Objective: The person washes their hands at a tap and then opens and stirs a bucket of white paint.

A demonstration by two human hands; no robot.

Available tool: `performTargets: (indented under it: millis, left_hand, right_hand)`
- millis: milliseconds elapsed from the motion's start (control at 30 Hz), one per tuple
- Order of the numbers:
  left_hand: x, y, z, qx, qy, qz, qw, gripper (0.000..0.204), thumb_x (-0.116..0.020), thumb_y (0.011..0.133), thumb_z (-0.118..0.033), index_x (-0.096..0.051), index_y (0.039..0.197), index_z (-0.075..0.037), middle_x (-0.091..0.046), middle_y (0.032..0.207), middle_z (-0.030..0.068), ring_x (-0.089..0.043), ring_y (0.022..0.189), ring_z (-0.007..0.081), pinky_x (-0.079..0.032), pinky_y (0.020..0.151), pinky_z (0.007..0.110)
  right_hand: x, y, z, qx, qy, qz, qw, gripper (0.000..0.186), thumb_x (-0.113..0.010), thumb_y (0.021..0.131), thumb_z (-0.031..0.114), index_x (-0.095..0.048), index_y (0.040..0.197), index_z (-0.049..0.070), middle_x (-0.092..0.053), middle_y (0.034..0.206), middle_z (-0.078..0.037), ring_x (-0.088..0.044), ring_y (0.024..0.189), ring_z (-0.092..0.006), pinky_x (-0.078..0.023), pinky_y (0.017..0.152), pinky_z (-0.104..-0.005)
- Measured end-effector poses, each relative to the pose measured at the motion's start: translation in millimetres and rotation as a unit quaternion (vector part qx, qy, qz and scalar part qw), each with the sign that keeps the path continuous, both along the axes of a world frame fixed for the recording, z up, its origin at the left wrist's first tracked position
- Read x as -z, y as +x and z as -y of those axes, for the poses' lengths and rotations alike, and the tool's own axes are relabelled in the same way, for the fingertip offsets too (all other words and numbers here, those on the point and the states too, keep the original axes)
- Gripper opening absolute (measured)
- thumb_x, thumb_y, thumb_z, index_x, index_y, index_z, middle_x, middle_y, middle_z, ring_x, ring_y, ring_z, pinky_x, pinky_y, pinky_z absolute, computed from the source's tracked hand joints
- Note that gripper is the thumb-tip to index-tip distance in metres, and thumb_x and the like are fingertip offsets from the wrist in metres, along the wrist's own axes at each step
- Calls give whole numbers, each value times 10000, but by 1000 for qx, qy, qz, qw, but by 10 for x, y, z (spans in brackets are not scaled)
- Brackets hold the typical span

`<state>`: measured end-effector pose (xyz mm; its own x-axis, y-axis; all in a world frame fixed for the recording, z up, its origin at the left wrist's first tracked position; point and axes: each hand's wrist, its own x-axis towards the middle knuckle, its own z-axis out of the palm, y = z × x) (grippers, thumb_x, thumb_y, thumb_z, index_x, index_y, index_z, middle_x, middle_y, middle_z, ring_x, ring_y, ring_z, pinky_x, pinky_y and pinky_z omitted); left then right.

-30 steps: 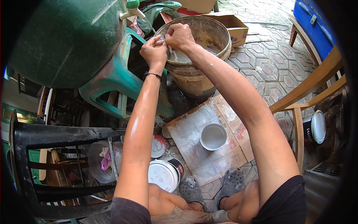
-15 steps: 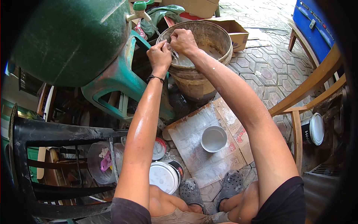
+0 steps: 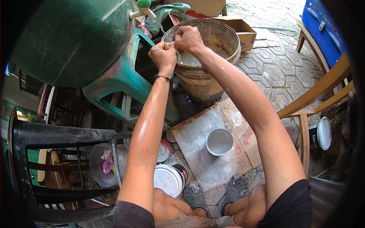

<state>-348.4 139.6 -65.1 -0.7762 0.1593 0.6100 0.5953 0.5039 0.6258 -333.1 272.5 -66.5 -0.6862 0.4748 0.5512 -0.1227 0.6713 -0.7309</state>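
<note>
Both my hands are together over the near left rim of a large stained bucket (image 3: 199, 81) with cloudy liquid inside. My left hand (image 3: 163, 57) is closed, thumb side up, with its fingers against the right one. My right hand (image 3: 189, 38) is bent at the wrist and closed in a fist-like pinch. Whatever lies between the fingers, if anything, is too small or hidden to make out. Just above them, a thin stream of water runs from a pale tap (image 3: 142, 13) with a green handle, fixed to a big dark green tank (image 3: 72, 41).
A green plastic stool (image 3: 125, 81) stands under the tank. On flattened cardboard (image 3: 194, 152) sits a round metal pot (image 3: 219, 142). A white-lidded tub (image 3: 167, 180) is by my feet, with a black chair (image 3: 72, 135) at left and a wooden chair (image 3: 319, 93) at right. Behind the bucket is a cardboard box (image 3: 247, 36).
My two hands have drawn closer together, the left turning its knuckles inward at the bucket's rim. The whole view has shifted slightly.
</note>
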Motion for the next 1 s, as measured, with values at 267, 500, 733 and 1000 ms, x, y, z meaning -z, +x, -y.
performTargets:
  millis: [267, 500, 733, 1000]
  left_hand:
    - [-17, 11, -41, 41, -4, -45, 998, 139, -751, 834, -148, -773, 818, -12, -717, 742, 183, -709, 660, 292, -537, 663, 375]
    - [24, -85, -48, 61, -11, -82, 995, 130, -712, 835, -105, -794, 905, -34, -721, 795, 222, -721, 698, 335, -559, 701, 373]
    - [-44, 74, -52, 52, 43, 5, 998, 133, -806, 739, -106, -804, 858, -47, -732, 704, 141, -711, 647, 156, -544, 667, 296]
    - [-9, 3, -45, 40, 0, -25, 999, 105, -818, 710, -82, -741, 734, -15, -718, 684, 129, -688, 605, 172, -527, 633, 307]
  right_hand:
    - [-43, 17, 15, 21, -14, 30, 999, 224, -637, 768, 164, -773, 879, 25, -708, 939, -283, -702, 944, -425, -567, 890, -457]
    - [-73, 40, 45, 17, 5, 51, 999, 245, -712, 751, 226, -785, 894, 41, -712, 955, -286, -711, 958, -408, -569, 897, -448]
    - [-39, 23, -11, 11, 11, 68, 998, 237, -730, 741, 230, -792, 896, 62, -718, 967, -277, -713, 967, -399, -571, 905, -438]
    - [-70, 69, 28, 10, -12, 84, 996, 236, -704, 741, 206, -788, 907, 59, -713, 991, -284, -708, 976, -407, -568, 912, -436]
